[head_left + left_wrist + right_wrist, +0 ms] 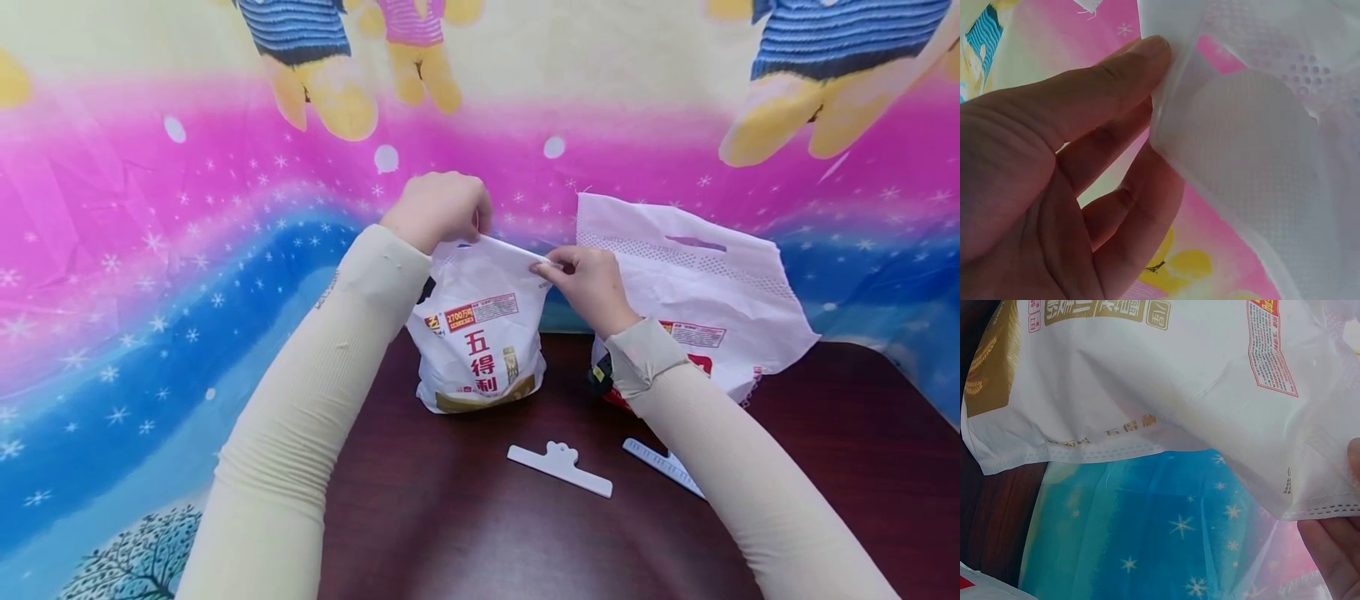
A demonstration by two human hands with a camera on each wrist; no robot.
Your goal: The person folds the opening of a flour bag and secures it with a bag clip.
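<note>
While a white flour bag [480,346] stands upright near the far edge of a dark wooden table [465,517], its folded top is held from both ends by a person's two hands. The left hand [438,208] is closed over the top's left end, and in the left wrist view the thumb [1104,81] and fingers are seen pinching the textured white fabric. The right hand [588,279] pinches the right end of the fold between thumb and fingertips. The fold line is stretched roughly left to right between the hands, sloping down slightly toward the right hand, with the bag's body hanging directly beneath and between both wrists; neither hand is clearly nearer. Large red Chinese characters reading 五得利 are printed down the bag's front, above a gold band, and a red label reading 2700万 is set higher up; smaller print cannot be read. A second white bag [697,292] with a cut-out handle and a red label stands just to the right, behind the right forearm. A white sealing clip [558,468] lies on the table in front of the bags, with a pale blue clip [660,465] just beside it, partly hidden by the right sleeve. A bright pink and blue cartoon cloth [150,275] is hung behind.
</note>
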